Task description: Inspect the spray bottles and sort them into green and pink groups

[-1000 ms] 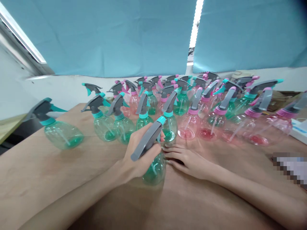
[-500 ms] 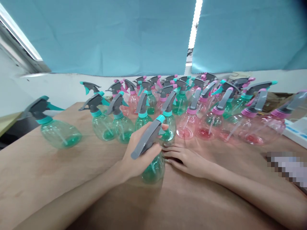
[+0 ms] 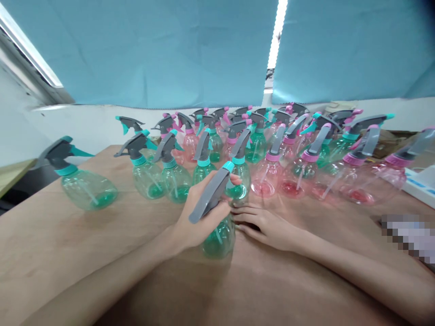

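Observation:
My left hand (image 3: 197, 215) is wrapped round the neck of a green spray bottle (image 3: 219, 237) with a grey trigger head (image 3: 210, 195) and teal collar; the bottle stands on the brown table (image 3: 102, 244) in front of me. My right hand (image 3: 268, 226) lies flat on the table right beside the bottle, fingers stretched out toward its base and holding nothing.
Several green spray bottles (image 3: 146, 174) and pink spray bottles (image 3: 272, 174) crowd the far half of the table. One green bottle (image 3: 84, 185) stands apart at the left. A white box (image 3: 423, 183) sits at the right edge; blue curtains hang behind.

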`<move>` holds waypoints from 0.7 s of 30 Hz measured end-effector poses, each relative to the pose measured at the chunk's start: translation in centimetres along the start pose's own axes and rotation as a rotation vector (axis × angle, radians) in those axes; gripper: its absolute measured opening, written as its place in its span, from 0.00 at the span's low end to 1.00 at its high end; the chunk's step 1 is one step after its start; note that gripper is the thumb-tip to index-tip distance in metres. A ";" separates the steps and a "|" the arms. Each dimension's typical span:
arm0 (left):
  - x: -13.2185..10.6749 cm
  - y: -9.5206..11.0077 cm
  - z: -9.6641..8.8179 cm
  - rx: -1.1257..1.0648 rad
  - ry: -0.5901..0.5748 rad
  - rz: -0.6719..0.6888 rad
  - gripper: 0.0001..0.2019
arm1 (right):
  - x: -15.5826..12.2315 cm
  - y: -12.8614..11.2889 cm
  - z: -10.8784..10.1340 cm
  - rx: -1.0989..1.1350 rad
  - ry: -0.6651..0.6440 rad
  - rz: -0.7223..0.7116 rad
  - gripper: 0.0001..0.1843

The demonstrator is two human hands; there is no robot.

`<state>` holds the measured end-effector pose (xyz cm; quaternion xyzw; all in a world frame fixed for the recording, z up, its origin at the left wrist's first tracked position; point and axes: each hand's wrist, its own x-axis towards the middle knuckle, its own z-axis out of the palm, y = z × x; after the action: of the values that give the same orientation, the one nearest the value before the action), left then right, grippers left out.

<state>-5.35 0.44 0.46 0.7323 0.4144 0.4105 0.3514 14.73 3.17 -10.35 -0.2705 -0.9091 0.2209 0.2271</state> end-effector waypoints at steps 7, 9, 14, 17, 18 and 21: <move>0.0 0.2 -0.1 -0.012 -0.022 -0.027 0.17 | 0.0 0.2 0.1 -0.001 -0.006 -0.007 0.16; 0.0 0.2 -0.1 -0.020 -0.026 -0.034 0.17 | 0.0 0.1 0.0 -0.008 -0.009 -0.009 0.16; -0.1 0.0 0.0 -0.021 -0.028 -0.033 0.17 | 0.0 0.1 0.0 -0.015 -0.010 -0.007 0.16; -0.1 0.0 0.0 -0.014 -0.019 -0.026 0.17 | 0.0 0.1 0.0 -0.022 -0.013 0.001 0.16; -0.1 0.0 0.0 -0.015 -0.018 -0.021 0.17 | 0.0 0.1 0.0 -0.025 -0.016 0.003 0.16; -0.1 0.0 0.0 -0.020 -0.009 -0.003 0.17 | 0.0 0.0 0.0 -0.028 -0.014 0.000 0.16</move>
<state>-5.43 0.38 0.41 0.7302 0.4095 0.4107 0.3612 14.70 3.18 -10.35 -0.2722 -0.9136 0.2101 0.2171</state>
